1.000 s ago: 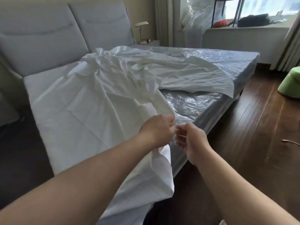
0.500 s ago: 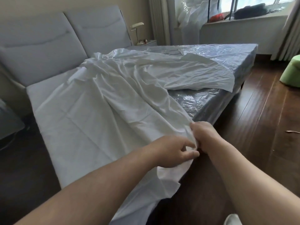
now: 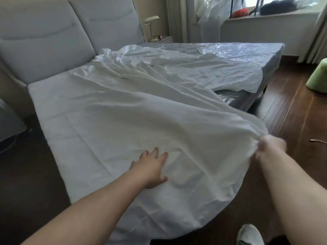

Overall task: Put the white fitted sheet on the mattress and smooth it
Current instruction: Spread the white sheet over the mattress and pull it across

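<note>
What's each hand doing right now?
Left hand: open, flat on the sheet.
Right hand: blurred, closed on the sheet's edge.

Single head-worn wide-angle view looks forward and down across the mattress (image 3: 247,50), close over its near corner.

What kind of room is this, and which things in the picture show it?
Most likely a bedroom in a home. A mattress wrapped in clear plastic lies against a padded headboard, a small lamp stands beside it, and a white fitted sheet is half spread over the bed.
</note>
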